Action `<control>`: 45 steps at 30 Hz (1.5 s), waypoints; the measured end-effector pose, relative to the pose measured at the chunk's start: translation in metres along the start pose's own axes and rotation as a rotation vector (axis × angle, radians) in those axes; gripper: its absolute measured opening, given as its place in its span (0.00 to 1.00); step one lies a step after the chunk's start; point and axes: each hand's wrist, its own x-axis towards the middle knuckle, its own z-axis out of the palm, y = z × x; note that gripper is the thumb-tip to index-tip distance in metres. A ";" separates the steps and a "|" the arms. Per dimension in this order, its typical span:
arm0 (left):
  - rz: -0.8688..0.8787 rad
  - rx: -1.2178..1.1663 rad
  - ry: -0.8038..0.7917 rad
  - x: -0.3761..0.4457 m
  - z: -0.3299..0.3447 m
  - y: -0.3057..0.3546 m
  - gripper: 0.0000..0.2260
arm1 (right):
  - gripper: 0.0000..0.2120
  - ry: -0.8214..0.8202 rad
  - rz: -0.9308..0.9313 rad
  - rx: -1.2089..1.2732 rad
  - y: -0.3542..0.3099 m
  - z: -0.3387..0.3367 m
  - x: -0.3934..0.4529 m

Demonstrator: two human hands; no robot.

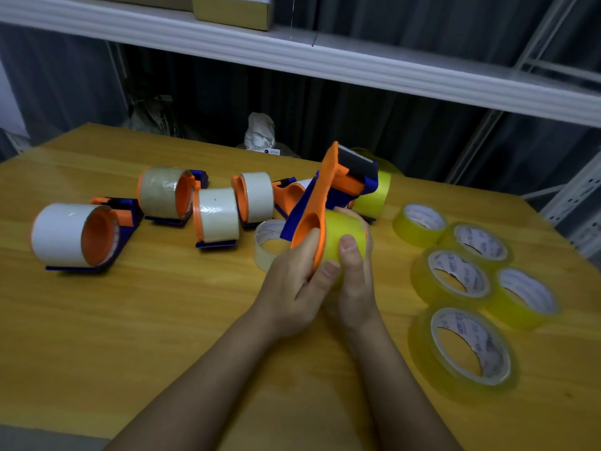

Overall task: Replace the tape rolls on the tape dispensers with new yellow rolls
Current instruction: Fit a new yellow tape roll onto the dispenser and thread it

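A person holds an orange-and-blue tape dispenser above a wooden counter, a glossy yellow roll seated on its round orange hub. The dispenser tilts up and away, its dark toothed blade end pointing toward the back of the counter. The left hand grips the orange side plate, thumb laid along the rim, while the right hand cups the roll from the right, thumb pressed flat on the smooth yellow tape and the other fingers curled round its far side.

Five more yellow rolls lie flat to the right, translucent rings with white printed cores, clustered and overlapping. To the left, four dispensers carrying pale, cloudy rolls rest on their sides in a loose row. A loose pale roll lies flat just left of the hands, partly hidden behind them. Behind the held dispenser another one already bears yellow tape. A white shelf runs overhead.
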 end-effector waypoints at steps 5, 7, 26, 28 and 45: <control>0.001 0.018 -0.003 0.002 0.000 0.000 0.31 | 0.41 -0.011 0.001 -0.031 0.000 0.001 -0.002; -0.024 -0.041 0.021 0.003 -0.001 0.000 0.27 | 0.37 -0.028 -0.040 -0.038 -0.004 0.000 0.000; -0.201 -0.615 0.045 0.009 -0.028 -0.006 0.22 | 0.49 -0.153 -0.164 -0.329 -0.009 -0.018 -0.007; -0.187 -0.627 0.037 0.011 -0.028 -0.002 0.21 | 0.48 -0.142 -0.189 -0.338 -0.010 -0.017 -0.008; -0.181 -0.391 0.008 0.006 -0.039 0.047 0.20 | 0.50 -0.301 -0.162 -0.311 -0.057 -0.024 -0.020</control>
